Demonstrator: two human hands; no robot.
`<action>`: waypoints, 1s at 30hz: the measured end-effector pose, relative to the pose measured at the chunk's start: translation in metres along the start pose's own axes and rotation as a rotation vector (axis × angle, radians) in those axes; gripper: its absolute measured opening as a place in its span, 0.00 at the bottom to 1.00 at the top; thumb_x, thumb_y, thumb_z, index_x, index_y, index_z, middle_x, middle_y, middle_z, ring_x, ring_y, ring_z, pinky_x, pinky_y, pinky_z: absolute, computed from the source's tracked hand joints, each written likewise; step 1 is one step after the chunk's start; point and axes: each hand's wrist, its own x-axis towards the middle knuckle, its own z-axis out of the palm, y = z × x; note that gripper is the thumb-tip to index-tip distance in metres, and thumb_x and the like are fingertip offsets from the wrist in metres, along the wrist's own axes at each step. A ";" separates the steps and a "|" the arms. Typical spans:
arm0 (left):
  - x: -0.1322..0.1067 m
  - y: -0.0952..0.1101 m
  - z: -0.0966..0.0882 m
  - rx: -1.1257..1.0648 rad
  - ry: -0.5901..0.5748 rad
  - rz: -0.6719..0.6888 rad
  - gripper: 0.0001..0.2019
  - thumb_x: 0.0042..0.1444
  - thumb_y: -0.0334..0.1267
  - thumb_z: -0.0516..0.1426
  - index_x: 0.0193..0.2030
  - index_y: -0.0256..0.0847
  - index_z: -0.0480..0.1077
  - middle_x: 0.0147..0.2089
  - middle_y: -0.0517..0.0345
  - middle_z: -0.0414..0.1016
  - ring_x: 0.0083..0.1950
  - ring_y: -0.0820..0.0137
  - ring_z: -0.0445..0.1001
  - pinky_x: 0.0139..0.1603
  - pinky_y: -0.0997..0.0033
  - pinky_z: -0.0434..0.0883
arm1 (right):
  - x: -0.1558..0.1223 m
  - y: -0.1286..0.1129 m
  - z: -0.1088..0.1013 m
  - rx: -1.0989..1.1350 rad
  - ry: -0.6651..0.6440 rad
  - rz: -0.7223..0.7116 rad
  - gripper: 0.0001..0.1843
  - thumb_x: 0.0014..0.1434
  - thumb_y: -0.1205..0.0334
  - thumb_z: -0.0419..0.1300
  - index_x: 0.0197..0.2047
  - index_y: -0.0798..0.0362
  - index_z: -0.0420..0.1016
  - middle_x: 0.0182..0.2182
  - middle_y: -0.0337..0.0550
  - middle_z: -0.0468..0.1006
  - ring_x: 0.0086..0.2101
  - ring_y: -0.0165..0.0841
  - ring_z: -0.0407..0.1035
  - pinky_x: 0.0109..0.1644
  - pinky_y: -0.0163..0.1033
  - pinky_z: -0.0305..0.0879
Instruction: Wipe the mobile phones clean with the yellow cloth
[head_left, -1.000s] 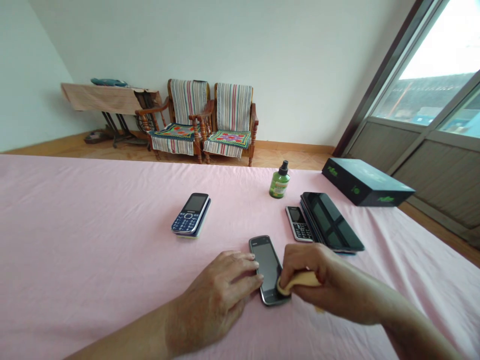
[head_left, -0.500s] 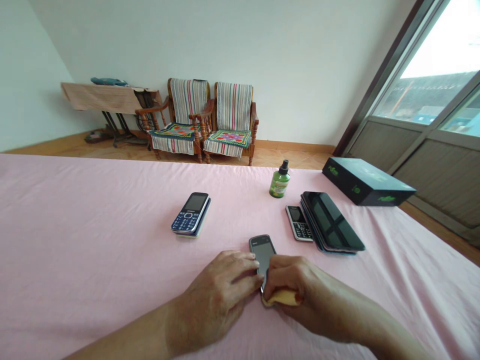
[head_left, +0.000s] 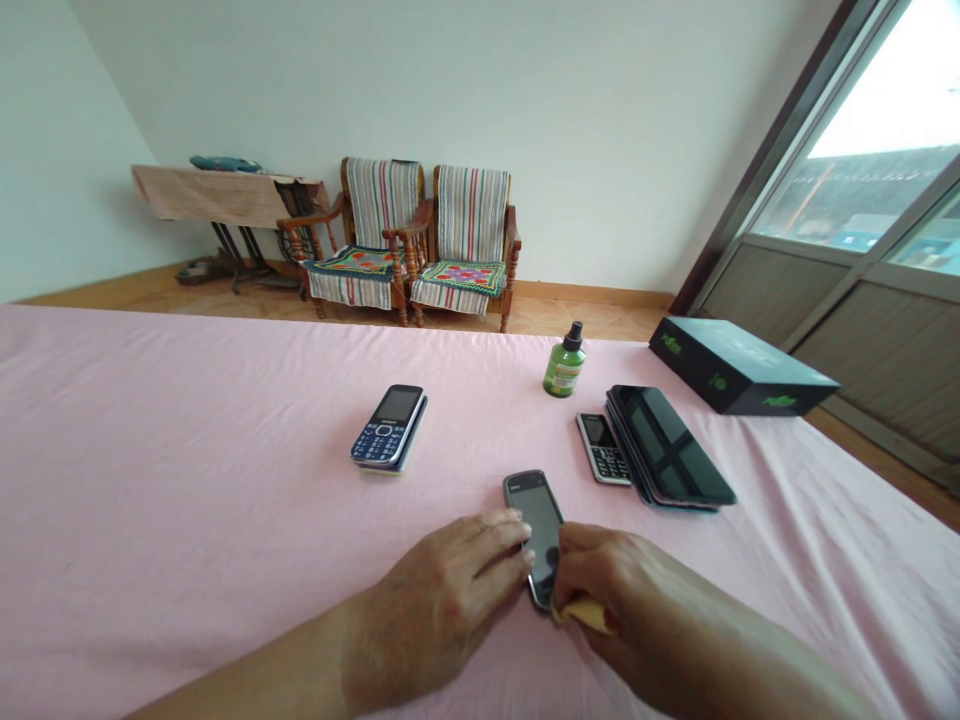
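Note:
A grey touchscreen mobile phone (head_left: 537, 510) lies face up on the pink cloth, between my two hands. My left hand (head_left: 454, 585) rests at its left edge, fingers stretched out and the tips touching the phone's side and rim. On the opposite side, my right hand (head_left: 615, 580) is closed around a small yellow cloth (head_left: 586, 612). Part of the yellow cloth sits against the phone's lower right edge. The right fingers cover that side of the phone, and most of the yellow cloth is hidden inside the hand.
A blue keypad phone (head_left: 388, 430) tops a small stack at left. Ahead stands a green spray bottle (head_left: 564, 368). To the right are a silver-black keypad phone (head_left: 602, 450), stacked dark tablets (head_left: 675, 450) and a black box (head_left: 739, 365). Two chairs stand beyond the pink-covered surface (head_left: 187, 450).
My right hand and the yellow cloth have shifted slightly right and down along the phone's edge, baring more of its screen. The whole view has shifted slightly.

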 end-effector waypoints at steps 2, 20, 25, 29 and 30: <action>0.000 0.000 -0.001 -0.012 -0.007 -0.008 0.14 0.67 0.28 0.51 0.57 0.30 0.68 0.59 0.39 0.71 0.62 0.57 0.69 0.61 0.56 0.72 | -0.001 0.002 0.001 -0.009 0.014 0.005 0.12 0.49 0.81 0.54 0.26 0.54 0.70 0.32 0.42 0.77 0.32 0.31 0.70 0.36 0.35 0.63; 0.003 0.002 -0.004 -0.020 0.018 -0.017 0.14 0.68 0.27 0.49 0.57 0.32 0.68 0.58 0.41 0.73 0.60 0.59 0.71 0.58 0.56 0.74 | -0.006 0.020 -0.022 -0.022 0.097 -0.115 0.13 0.57 0.79 0.54 0.29 0.54 0.72 0.31 0.39 0.73 0.34 0.30 0.67 0.37 0.36 0.60; 0.003 0.002 -0.004 -0.016 0.016 -0.010 0.13 0.67 0.27 0.50 0.56 0.32 0.68 0.59 0.41 0.72 0.61 0.59 0.70 0.59 0.56 0.73 | -0.003 0.016 -0.016 -0.026 0.009 -0.073 0.15 0.55 0.82 0.53 0.25 0.54 0.70 0.29 0.39 0.73 0.30 0.28 0.66 0.32 0.33 0.57; 0.002 0.001 -0.002 -0.026 0.015 -0.015 0.13 0.67 0.27 0.50 0.56 0.33 0.68 0.58 0.40 0.73 0.61 0.59 0.70 0.59 0.56 0.74 | -0.005 0.016 -0.010 -0.077 0.019 -0.032 0.15 0.52 0.83 0.53 0.24 0.54 0.70 0.29 0.39 0.72 0.30 0.28 0.66 0.34 0.34 0.59; 0.002 0.001 -0.002 -0.028 0.016 -0.015 0.14 0.67 0.27 0.50 0.56 0.33 0.68 0.58 0.40 0.73 0.61 0.58 0.70 0.59 0.55 0.74 | -0.005 0.016 -0.009 -0.090 0.026 -0.033 0.15 0.51 0.83 0.52 0.24 0.54 0.70 0.29 0.39 0.72 0.30 0.29 0.66 0.34 0.35 0.59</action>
